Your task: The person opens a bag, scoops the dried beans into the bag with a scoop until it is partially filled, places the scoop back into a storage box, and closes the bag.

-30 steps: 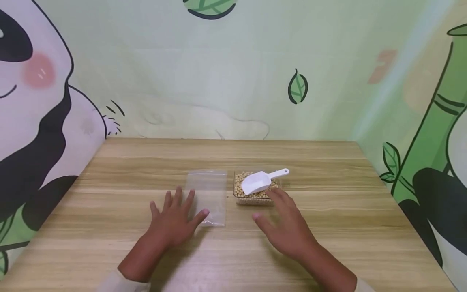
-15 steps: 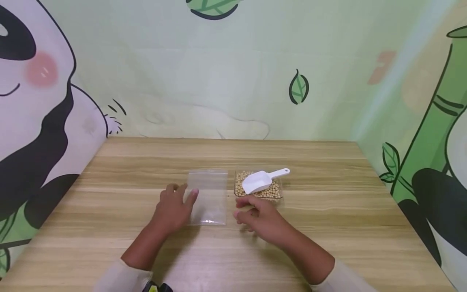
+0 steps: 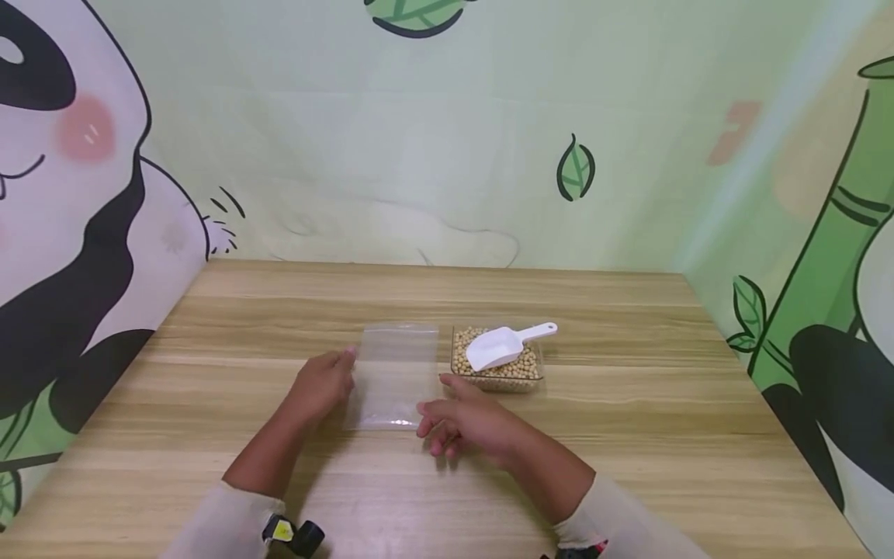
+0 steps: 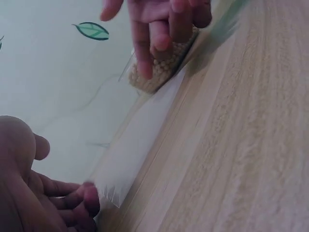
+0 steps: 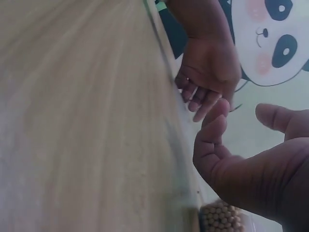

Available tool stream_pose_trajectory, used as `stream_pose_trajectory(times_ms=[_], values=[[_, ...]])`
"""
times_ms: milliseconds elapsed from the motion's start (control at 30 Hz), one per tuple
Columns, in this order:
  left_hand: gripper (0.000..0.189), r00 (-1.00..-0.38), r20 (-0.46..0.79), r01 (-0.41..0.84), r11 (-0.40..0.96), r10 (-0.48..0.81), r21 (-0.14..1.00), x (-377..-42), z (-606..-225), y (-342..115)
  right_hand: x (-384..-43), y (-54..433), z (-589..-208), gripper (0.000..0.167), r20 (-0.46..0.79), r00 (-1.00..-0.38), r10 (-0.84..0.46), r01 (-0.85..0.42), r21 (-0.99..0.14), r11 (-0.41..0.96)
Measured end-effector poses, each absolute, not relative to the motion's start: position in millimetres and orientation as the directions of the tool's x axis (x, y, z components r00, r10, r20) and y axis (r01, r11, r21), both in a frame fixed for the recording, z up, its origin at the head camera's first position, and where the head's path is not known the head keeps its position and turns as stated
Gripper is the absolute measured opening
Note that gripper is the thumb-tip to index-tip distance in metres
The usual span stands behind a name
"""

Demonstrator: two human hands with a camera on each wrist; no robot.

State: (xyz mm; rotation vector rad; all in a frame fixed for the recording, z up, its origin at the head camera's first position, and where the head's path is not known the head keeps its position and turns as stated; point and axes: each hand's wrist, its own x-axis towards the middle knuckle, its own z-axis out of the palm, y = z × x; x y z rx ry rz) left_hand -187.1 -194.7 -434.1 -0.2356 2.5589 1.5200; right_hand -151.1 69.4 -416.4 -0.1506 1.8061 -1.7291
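Observation:
A clear plastic zip bag (image 3: 394,373) lies flat on the wooden table. My left hand (image 3: 321,386) is at its left edge, fingers loosely bent; in the left wrist view, the fingertips (image 4: 91,195) meet or nearly meet the bag's edge, the thumb standing apart. Over the bag's lower right corner hovers my right hand (image 3: 475,423), thumb and fingers spread apart around nothing. Just right of the bag stands a clear plastic box (image 3: 499,383) filled with round beige beans (image 3: 461,341). A white scoop (image 3: 494,348) rests on the beans, its handle pointing right past the rim.
The wooden table (image 3: 628,373) reaches back to a wall (image 3: 447,155) printed with pandas and bamboo. Both forearms in light sleeves (image 3: 223,520) come in from the front edge. A dark strap device (image 3: 296,534) sits on the left wrist.
My left hand has drawn back from above the bag to its left edge, its fingers bending from spread. The right hand has moved left from beside the box toward the bag's lower right corner.

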Motion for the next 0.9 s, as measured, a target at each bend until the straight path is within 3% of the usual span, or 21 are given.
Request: stream_pose_trajectory(times_ms=[200, 400, 600, 767, 900], values=[[0.066, -0.962, -0.267, -0.272, 0.3, -0.061, 0.914, -192.9, -436.6, -196.8, -148.5, 54.6, -420.2, 0.094, -0.335, -0.866, -0.371, 0.244, -0.931, 0.272], [0.072, -0.95, -0.304, -0.312, 0.272, -0.072, 0.91, -193.0, -433.3, -195.9, -142.2, 44.9, -423.3, 0.101, -0.22, -0.916, -0.335, 0.047, -0.889, 0.456], [0.073, -0.95, -0.305, -0.313, 0.253, -0.073, 0.915, -192.2, -430.9, -194.8, -140.3, 38.0, -423.3, 0.104, -0.215, -0.923, -0.32, 0.028, -0.864, 0.502], [0.063, -0.951, -0.295, -0.305, 0.412, -0.089, 0.859, -193.7, -432.0, -196.2, -143.0, 29.6, -423.0, 0.101, -0.238, -0.942, -0.237, 0.091, -0.859, 0.503], [0.053, -0.96, -0.263, -0.268, 0.558, -0.09, 0.785, -195.8, -434.8, -195.1, -145.5, 22.1, -420.4, 0.094, -0.279, -0.947, -0.162, 0.206, -0.91, 0.359]])
